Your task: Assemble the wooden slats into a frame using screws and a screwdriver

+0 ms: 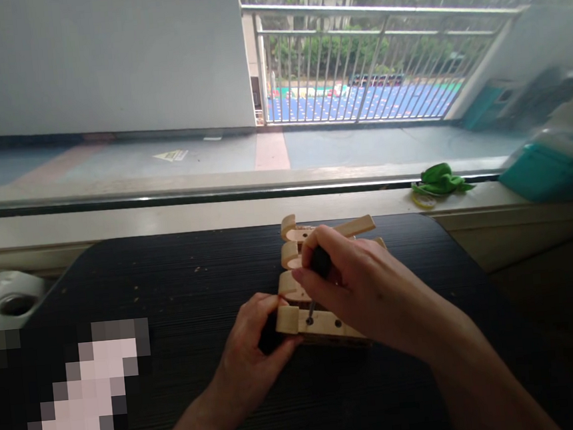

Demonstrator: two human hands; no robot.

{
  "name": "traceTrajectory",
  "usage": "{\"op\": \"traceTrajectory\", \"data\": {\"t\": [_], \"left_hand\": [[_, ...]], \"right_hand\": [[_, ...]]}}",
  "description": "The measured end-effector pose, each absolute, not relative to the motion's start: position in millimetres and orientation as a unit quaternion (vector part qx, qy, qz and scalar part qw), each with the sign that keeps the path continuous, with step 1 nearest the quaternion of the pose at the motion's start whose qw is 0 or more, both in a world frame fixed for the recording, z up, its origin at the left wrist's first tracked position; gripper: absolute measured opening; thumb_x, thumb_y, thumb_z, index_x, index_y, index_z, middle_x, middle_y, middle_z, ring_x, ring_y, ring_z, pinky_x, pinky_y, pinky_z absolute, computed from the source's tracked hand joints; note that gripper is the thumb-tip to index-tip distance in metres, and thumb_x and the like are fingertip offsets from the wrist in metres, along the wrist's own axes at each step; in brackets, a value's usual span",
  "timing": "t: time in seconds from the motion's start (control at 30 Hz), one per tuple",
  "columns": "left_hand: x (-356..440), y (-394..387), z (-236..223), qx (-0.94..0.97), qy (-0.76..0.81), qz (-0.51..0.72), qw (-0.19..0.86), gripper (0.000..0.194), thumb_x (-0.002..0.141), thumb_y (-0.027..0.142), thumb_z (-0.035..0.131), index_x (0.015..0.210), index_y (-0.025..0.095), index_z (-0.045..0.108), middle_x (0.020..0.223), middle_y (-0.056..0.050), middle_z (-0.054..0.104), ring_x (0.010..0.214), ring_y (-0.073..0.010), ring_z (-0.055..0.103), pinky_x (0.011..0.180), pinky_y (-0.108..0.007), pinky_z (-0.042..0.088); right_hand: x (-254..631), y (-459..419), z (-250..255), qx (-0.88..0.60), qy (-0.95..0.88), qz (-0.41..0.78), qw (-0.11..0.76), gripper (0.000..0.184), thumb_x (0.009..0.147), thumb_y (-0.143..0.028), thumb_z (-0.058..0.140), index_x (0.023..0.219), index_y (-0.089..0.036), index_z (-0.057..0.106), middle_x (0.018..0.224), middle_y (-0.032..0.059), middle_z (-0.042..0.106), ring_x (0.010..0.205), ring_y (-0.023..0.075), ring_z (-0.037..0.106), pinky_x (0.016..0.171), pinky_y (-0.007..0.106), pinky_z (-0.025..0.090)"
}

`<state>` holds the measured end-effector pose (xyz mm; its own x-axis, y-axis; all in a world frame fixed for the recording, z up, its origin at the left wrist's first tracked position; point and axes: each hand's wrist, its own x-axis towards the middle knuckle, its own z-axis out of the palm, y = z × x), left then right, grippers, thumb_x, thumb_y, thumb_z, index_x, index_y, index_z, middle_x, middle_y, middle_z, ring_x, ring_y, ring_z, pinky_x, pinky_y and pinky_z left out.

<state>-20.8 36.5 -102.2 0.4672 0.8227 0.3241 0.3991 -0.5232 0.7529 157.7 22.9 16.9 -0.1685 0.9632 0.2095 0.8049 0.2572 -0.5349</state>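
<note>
My right hand (355,262) is closed around the dark handle of a screwdriver (319,261). The thin shaft slants down, and its tip meets a dark hole or screw in the nearest pale wooden piece (320,320). That piece has a rounded block at its left end and a second dark spot further right. Fingers and thumb of my left hand (249,335) pinch this left end from both sides. Behind it stand several similar wooden pieces (290,253) in a row, partly covered by my right hand. Whether they are all joined together, I cannot tell.
The work lies on a black table (175,318) with small pale crumbs. A white sill (117,223) runs behind it, below a window. On the sill are a green cloth-like thing (438,180), a yellowish tape roll (422,200) and a teal container (553,168). Pixelation covers the lower left.
</note>
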Motion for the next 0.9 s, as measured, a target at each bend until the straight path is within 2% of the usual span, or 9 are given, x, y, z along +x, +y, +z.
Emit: {"op": "traceTrajectory", "data": {"t": [0.3,0.57,0.9], "left_hand": [[-21.8,36.5,-104.3,0.796,0.401,0.336,0.306,0.037,0.071,0.025,0.064,0.105,0.023,0.052,0.102,-0.004,0.061,0.094,-0.0196,0.058,0.084,-0.035,0.048],[-22.4,36.7,-102.6,0.808,0.390,0.337,0.284,0.039,0.070,0.022,0.064,0.107,0.024,0.052,0.103,-0.003,0.061,0.096,-0.0197,0.058,0.085,-0.034,0.048],[-22.5,37.6,-103.5,0.814,0.384,0.334,0.279,0.038,0.071,0.023,0.064,0.106,0.023,0.052,0.104,-0.003,0.061,0.097,-0.0195,0.057,0.087,-0.035,0.047]], "right_hand": [[157.1,22.5,18.3,-0.603,-0.742,0.152,0.251,0.012,0.084,-0.030,0.047,0.089,-0.020,0.051,0.064,-0.0023,0.056,0.057,0.0107,0.049,0.052,0.022,0.031],[154.1,19.9,19.6,-0.581,-0.751,0.169,0.265,0.009,0.085,-0.028,0.047,0.086,-0.020,0.051,0.069,-0.0012,0.058,0.060,0.0107,0.051,0.054,0.022,0.031],[150.7,17.4,18.9,-0.576,-0.772,0.146,0.227,0.006,0.086,-0.024,0.044,0.084,-0.020,0.048,0.069,-0.0009,0.056,0.058,0.0110,0.050,0.053,0.022,0.029]]}}
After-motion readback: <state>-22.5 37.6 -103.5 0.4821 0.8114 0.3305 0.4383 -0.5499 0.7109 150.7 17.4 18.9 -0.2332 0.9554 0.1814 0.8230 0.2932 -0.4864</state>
